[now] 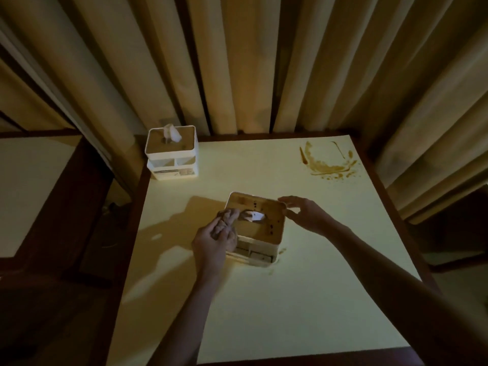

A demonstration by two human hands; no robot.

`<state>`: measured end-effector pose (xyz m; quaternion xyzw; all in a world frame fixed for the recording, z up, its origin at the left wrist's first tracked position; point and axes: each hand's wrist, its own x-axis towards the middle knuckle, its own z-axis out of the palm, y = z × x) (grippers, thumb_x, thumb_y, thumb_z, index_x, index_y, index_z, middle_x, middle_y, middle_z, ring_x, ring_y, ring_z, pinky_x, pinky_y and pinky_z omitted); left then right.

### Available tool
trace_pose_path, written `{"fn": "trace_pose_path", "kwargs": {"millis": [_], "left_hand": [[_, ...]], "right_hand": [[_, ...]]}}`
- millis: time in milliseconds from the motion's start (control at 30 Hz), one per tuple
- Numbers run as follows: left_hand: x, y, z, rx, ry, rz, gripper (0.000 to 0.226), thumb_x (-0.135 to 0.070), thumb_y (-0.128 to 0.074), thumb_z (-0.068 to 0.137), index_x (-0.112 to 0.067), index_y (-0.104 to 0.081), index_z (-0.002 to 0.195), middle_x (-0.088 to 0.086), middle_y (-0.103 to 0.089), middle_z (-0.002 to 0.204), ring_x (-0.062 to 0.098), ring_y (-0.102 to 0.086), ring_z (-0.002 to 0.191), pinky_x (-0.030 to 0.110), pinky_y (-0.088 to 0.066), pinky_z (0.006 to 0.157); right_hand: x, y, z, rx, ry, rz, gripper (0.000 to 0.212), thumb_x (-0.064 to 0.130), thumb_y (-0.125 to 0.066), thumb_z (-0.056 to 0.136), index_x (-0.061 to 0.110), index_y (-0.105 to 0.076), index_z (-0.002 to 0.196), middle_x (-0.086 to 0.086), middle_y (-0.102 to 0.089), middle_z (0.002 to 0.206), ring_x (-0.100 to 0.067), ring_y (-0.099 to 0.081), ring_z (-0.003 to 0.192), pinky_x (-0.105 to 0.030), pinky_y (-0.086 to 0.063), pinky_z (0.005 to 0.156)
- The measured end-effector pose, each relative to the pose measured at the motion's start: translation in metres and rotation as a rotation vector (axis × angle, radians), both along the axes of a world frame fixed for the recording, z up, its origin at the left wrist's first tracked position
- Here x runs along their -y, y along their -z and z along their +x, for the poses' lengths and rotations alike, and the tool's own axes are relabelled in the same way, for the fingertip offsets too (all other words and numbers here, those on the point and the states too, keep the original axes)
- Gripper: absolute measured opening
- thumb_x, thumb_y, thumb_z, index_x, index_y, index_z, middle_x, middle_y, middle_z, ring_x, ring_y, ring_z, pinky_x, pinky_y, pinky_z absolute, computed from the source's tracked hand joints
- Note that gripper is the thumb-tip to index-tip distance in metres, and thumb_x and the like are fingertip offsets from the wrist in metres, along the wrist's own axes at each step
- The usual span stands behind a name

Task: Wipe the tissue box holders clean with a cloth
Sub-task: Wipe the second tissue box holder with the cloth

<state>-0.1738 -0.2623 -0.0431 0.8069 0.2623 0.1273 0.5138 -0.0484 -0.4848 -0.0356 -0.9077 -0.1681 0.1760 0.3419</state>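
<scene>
Tissue box holder [257, 228] stands mid-table [303, 286], its lid spotted dark. The left hand [215, 243] grips a bunched cloth [224, 220] at the lid's left edge; the right hand [303, 213], fingers relaxed, steadies the right rim. Wiping seems underway; next, sweep across the spots.
</scene>
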Motion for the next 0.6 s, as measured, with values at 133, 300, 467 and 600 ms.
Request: {"fn": "trace_pose_path", "kwargs": {"millis": [133, 300, 467, 600], "left_hand": [[-0.022, -0.005, 0.03, -0.087, 0.074, 0.05, 0.037, -0.011, -0.067, 0.085, -0.009, -0.063, 0.122, 0.005, -0.067, 0.118, 0.005, -0.057, 0.095, 0.012, -0.042, 0.077], [-0.053, -0.013, 0.065, -0.175, 0.322, 0.205, 0.039, -0.013, -0.069, 0.083, -0.009, -0.064, 0.122, 0.007, -0.068, 0.115, 0.011, -0.06, 0.098, 0.012, -0.039, 0.076], [-0.06, -0.011, 0.073, -0.16, 0.434, 0.31, 0.041, -0.008, -0.069, 0.083, -0.008, -0.062, 0.124, 0.012, -0.06, 0.118, 0.023, -0.058, 0.107, 0.021, -0.04, 0.084], [-0.053, -0.01, 0.055, -0.126, 0.464, 0.371, 0.041, -0.009, -0.068, 0.084, -0.008, -0.061, 0.124, 0.009, -0.054, 0.124, 0.019, -0.054, 0.109, 0.015, -0.036, 0.086]], "right_hand": [[0.01, 0.001, -0.022, 0.002, -0.033, -0.005, 0.039, 0.02, -0.062, 0.09, 0.018, -0.056, 0.129, -0.002, -0.068, 0.111, -0.012, -0.062, 0.105, -0.018, -0.044, 0.085], [0.003, 0.001, -0.048, -0.139, -0.16, 0.024, 0.062, 0.017, -0.062, 0.091, 0.036, -0.035, 0.143, 0.007, -0.065, 0.09, -0.008, -0.065, 0.083, -0.019, -0.052, 0.077], [-0.005, -0.001, -0.042, -0.286, -0.212, 0.02, 0.08, 0.022, -0.07, 0.086, 0.049, -0.018, 0.14, 0.01, -0.065, 0.089, -0.003, -0.063, 0.077, -0.013, -0.05, 0.074], [-0.004, 0.002, -0.038, -0.315, -0.209, -0.014, 0.082, 0.031, -0.07, 0.084, 0.059, -0.013, 0.137, 0.013, -0.069, 0.092, 0.002, -0.064, 0.086, -0.016, -0.049, 0.08]]}}
